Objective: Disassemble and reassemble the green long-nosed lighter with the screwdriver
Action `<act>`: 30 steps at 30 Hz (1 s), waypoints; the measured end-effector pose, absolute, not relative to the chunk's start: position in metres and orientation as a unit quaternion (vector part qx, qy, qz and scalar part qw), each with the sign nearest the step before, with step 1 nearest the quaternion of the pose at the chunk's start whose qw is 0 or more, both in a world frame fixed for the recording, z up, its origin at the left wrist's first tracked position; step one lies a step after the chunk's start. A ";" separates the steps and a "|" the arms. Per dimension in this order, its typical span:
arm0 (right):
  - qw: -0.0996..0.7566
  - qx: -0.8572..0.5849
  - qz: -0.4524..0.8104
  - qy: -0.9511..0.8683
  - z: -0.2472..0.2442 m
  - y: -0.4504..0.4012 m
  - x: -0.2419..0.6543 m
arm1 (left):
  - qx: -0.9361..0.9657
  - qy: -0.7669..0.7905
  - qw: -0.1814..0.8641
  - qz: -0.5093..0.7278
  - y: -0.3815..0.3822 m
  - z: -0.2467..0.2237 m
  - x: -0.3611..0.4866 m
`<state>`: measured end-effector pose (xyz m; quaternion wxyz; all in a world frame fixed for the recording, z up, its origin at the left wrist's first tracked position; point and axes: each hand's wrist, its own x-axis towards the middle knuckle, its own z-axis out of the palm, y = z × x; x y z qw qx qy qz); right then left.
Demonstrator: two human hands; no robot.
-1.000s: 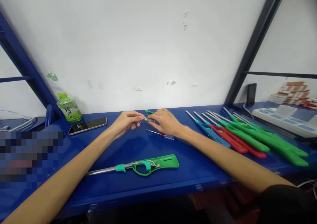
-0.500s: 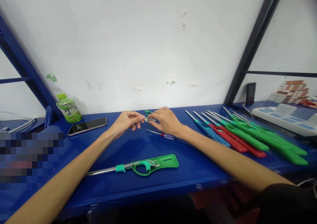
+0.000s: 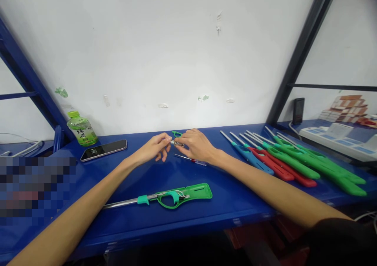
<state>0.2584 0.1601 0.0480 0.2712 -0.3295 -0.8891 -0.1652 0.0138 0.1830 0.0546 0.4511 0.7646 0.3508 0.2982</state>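
Green lighter point(image 3: 153, 196) lies open on the table point(image 3: 138, 230), wires point(image 3: 182, 193) bare, shell point(image 3: 194, 194) not closed; small clear part point(image 3: 178, 143) apart from it, in narrow grip of right hand point(image 3: 198, 143), left hand point(image 3: 154, 146) pinching its end.

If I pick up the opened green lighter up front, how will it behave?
The opened green lighter should feel stiff, given its long metal tube. Its pale wires lie exposed in the open casing, so parts might spill if tilted.

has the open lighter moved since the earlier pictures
No, the open lighter lies where it did, at the same gap from the table's front edge.
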 end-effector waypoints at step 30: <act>0.212 -0.310 -0.177 -0.910 0.050 0.150 0.245 | 0.677 0.392 0.508 0.360 0.182 0.050 0.017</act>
